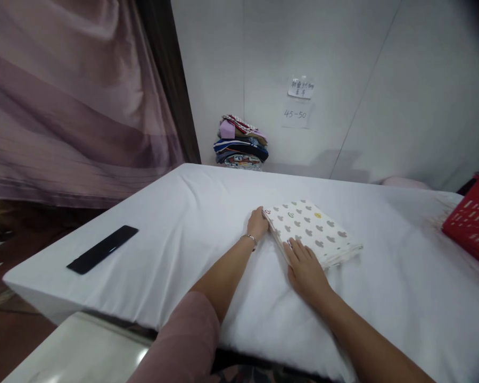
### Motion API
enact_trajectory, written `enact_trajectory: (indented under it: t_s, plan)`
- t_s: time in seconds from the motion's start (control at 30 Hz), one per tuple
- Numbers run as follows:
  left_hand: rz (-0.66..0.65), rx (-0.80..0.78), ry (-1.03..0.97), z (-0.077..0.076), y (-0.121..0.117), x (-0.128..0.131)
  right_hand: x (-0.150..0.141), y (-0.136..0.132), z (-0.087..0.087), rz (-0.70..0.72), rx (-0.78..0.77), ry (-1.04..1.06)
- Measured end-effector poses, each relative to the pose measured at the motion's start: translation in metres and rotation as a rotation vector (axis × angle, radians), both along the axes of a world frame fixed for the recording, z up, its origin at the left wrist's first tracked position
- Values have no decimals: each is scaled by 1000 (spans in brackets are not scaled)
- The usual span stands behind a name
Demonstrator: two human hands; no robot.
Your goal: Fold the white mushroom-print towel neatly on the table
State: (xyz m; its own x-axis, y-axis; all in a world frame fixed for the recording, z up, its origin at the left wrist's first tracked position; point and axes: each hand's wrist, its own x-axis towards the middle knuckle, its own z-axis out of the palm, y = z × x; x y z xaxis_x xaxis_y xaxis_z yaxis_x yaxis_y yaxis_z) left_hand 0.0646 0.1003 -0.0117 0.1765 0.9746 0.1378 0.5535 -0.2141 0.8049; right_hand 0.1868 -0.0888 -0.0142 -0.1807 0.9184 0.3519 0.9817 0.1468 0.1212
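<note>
A white folded cloth (309, 226) with grey mouse-head prints and a few small coloured marks lies on the white-covered table (155, 266). At its left corner, my left hand (258, 223) is closed on the edge, with the fingertips partly hidden by the fabric. My right hand (306, 266) rests flat on the near edge of the cloth, its fingers stretched out over the print. A thin bracelet (250, 240) circles my left wrist.
A flat black object (102, 250) lies on the table's left side. Behind the far edge rises a stack of folded clothes (241, 143) by the wall. A red plastic basket (475, 223) stands at the right. Pinkish curtains (72, 106) hang at the left.
</note>
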Motion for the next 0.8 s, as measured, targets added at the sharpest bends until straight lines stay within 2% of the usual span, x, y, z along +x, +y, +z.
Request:
enact_trajectory:
  t_s: [0.1,0.27,0.4,0.57,0.8]
  plan:
    - [-81,67,40,-2,7,-5,0,1,0,1,-21,10]
    - [-111,72,32,-1,14,-7,-1,2,1,-12,-48,38]
    - [-71,92,118,5,12,0,-2,3,1,-14,-64,60]
    - [15,35,242,10,10,6,-2,3,0,-12,-71,69]
    - [21,41,242,7,13,5,-3,3,1,-15,-77,69]
